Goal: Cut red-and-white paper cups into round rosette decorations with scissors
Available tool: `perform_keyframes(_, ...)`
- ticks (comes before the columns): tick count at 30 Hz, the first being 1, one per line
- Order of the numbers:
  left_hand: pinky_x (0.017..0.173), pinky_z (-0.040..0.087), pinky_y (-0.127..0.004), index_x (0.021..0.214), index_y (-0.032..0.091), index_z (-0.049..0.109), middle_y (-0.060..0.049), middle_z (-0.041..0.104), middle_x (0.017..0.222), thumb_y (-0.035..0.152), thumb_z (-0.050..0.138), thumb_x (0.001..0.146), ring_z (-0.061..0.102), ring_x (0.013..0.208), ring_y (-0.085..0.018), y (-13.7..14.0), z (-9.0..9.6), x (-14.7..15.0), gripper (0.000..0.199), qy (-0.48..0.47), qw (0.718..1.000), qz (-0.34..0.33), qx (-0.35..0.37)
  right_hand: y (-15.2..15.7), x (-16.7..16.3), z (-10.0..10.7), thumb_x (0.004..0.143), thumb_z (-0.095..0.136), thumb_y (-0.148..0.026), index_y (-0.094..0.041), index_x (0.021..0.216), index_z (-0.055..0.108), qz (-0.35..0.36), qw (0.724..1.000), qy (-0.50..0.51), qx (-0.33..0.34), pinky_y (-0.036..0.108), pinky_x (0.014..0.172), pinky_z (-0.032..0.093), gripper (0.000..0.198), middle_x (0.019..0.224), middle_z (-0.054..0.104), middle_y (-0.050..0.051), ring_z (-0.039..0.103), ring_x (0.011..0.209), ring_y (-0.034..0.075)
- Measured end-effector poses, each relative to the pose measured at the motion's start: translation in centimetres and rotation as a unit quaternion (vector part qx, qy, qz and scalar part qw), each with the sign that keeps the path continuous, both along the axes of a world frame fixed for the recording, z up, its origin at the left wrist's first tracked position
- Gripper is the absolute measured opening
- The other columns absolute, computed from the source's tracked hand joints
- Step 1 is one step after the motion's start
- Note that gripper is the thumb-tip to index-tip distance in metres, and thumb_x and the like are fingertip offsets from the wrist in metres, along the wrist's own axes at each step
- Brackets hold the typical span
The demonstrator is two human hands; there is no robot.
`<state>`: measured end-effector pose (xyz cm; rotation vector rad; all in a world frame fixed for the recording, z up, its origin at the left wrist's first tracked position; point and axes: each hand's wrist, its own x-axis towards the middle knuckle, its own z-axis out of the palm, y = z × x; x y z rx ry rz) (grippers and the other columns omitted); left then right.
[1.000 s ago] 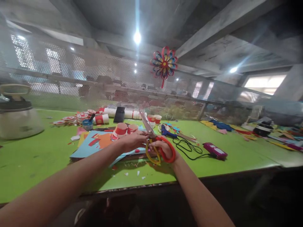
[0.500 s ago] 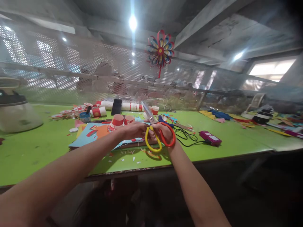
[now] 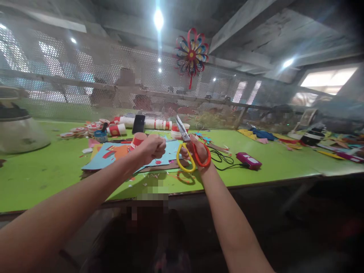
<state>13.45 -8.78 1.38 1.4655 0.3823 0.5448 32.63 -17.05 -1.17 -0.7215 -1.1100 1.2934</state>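
My right hand point(image 3: 200, 149) is closed on a pair of scissors point(image 3: 185, 137), blades pointing up and away, with one yellow and one red handle loop hanging below. My left hand point(image 3: 156, 147) makes a fist above the coloured paper; whatever its fingers may pinch is hidden. Close behind it stands a red paper cup point(image 3: 138, 139), partly covered by the wrist. Light blue sheets point(image 3: 96, 162) and an orange sheet point(image 3: 121, 152) lie beneath my left forearm. Beyond the scissors is a red-and-white paper cup point(image 3: 176, 132).
A phone point(image 3: 139, 124) leans against a long row of nested cups point(image 3: 153, 124). A blue jar point(image 3: 100, 136) stands left, and a purple device point(image 3: 248, 160) with a black cable lies right. Paper scraps litter the green table point(image 3: 51, 174). A paper pinwheel flower point(image 3: 191, 55) hangs on the mesh.
My left hand has moved left, away from the scissors and right hand, and closed into a fist. The scissors remain in my right hand. The view has tilted slightly.
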Motion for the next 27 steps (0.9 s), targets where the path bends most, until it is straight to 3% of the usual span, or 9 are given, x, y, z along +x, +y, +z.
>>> perform_keyframes(3, 0.037, 0.013, -0.019, 0.043, 0.018, 0.034, 0.006, 0.02, 0.043, 0.019, 0.055, 0.073, 0.017, 0.037, -0.005, -2.3, 1.1, -5.4, 0.037, -0.044, 0.999, 0.013, -0.001, 0.1, 0.2, 0.0, 0.09, 0.041, -0.059, -0.014, 0.1, 0.065, -0.01, 1.0, 0.008, 0.004, 0.018, 0.039, 0.032, 0.052, 0.051, 0.049, -0.004, 0.039, 0.042, 0.009)
perform_keyframes(8, 0.042, 0.022, -0.023, 0.043, 0.021, 0.041, 0.004, 0.026, 0.042, 0.026, 0.056, 0.071, 0.022, 0.041, -0.009, -9.7, -1.6, -12.5, 0.032, -0.021, 0.997, 0.077, 0.009, 1.3, 0.8, -0.5, 0.091, 0.04, -0.061, -0.014, 0.092, 0.065, -0.053, 0.997, 0.047, 0.022, 0.018, 0.038, 0.031, 0.053, 0.049, 0.047, -0.004, 0.042, 0.043, 0.009)
perform_keyframes(11, 0.044, 0.023, -0.027, 0.046, 0.023, 0.034, 0.003, 0.027, 0.045, 0.029, 0.044, 0.076, 0.025, 0.043, -0.012, -14.3, -6.0, -10.6, 0.032, 0.045, 0.997, 0.051, 0.047, 2.1, 0.9, -0.8, 0.092, 0.042, -0.058, -0.014, 0.087, 0.063, -0.086, 0.993, 0.078, 0.021, 0.019, 0.039, 0.034, 0.049, 0.053, 0.049, -0.005, 0.044, 0.043, 0.008)
perform_keyframes(14, 0.046, 0.035, -0.027, 0.057, 0.022, 0.045, 0.002, 0.036, 0.049, 0.02, 0.032, 0.074, 0.041, 0.047, -0.014, -17.5, -11.0, -5.0, 0.022, 0.137, 0.966, -0.049, 0.213, 2.4, 0.8, -1.1, 0.094, 0.046, -0.051, -0.014, 0.089, 0.06, -0.114, 0.988, 0.102, 0.019, 0.02, 0.042, 0.04, 0.04, 0.061, 0.053, -0.005, 0.047, 0.044, 0.006)
perform_keyframes(17, 0.08, 0.049, -0.035, 0.096, 0.016, 0.064, -0.01, 0.064, 0.096, 0.018, 0.051, 0.066, 0.061, 0.089, -0.024, -19.0, -14.8, 0.1, 0.033, 0.141, 0.938, -0.133, 0.287, 2.5, 0.6, -1.2, 0.095, 0.047, -0.05, -0.014, 0.091, 0.06, -0.124, 0.986, 0.111, 0.02, 0.02, 0.044, 0.042, 0.038, 0.064, 0.055, -0.005, 0.048, 0.045, 0.006)
perform_keyframes(19, 0.096, 0.043, -0.043, 0.119, 0.006, 0.057, -0.022, 0.057, 0.123, 0.017, 0.06, 0.062, 0.055, 0.111, -0.034, -19.5, -16.5, 1.9, 0.058, 0.152, 0.917, -0.162, 0.333, 2.5, 0.5, -1.2, 0.094, 0.045, -0.054, -0.014, 0.09, 0.06, -0.12, 0.986, 0.113, 0.017, 0.02, 0.042, 0.039, 0.043, 0.061, 0.053, -0.005, 0.047, 0.044, 0.007)
perform_keyframes(21, 0.104, 0.037, -0.047, 0.128, 0.002, 0.051, -0.027, 0.05, 0.133, 0.021, 0.061, 0.069, 0.046, 0.123, -0.037, -20.0, -17.6, 2.3, 0.062, 0.17, 0.874, -0.163, 0.425, 2.5, 0.3, -1.3, 0.093, 0.042, -0.059, -0.014, 0.088, 0.062, -0.11, 0.987, 0.113, 0.012, 0.02, 0.04, 0.036, 0.049, 0.055, 0.051, -0.005, 0.046, 0.042, 0.008)
perform_keyframes(25, 0.086, 0.048, -0.048, 0.092, 0.001, 0.07, -0.025, 0.069, 0.096, 0.035, 0.06, 0.081, 0.061, 0.099, -0.037, -21.3, -18.1, 1.1, 0.037, 0.218, 0.732, -0.145, 0.629, 2.6, 0.1, -1.4, 0.092, 0.039, -0.063, -0.014, 0.084, 0.064, -0.092, 0.989, 0.117, 0.004, 0.022, 0.038, 0.033, 0.055, 0.048, 0.05, -0.004, 0.046, 0.041, 0.01)
perform_keyframes(27, 0.069, 0.051, -0.036, 0.066, 0.011, 0.07, -0.013, 0.068, 0.065, 0.032, 0.065, 0.079, 0.064, 0.071, -0.026, -21.7, -16.5, 0.0, 0.025, 0.178, 0.725, -0.173, 0.642, 2.7, 0.2, -1.4, 0.093, 0.038, -0.061, -0.014, 0.085, 0.064, -0.089, 0.989, 0.12, 0.001, 0.021, 0.038, 0.033, 0.054, 0.049, 0.05, -0.004, 0.045, 0.041, 0.009)
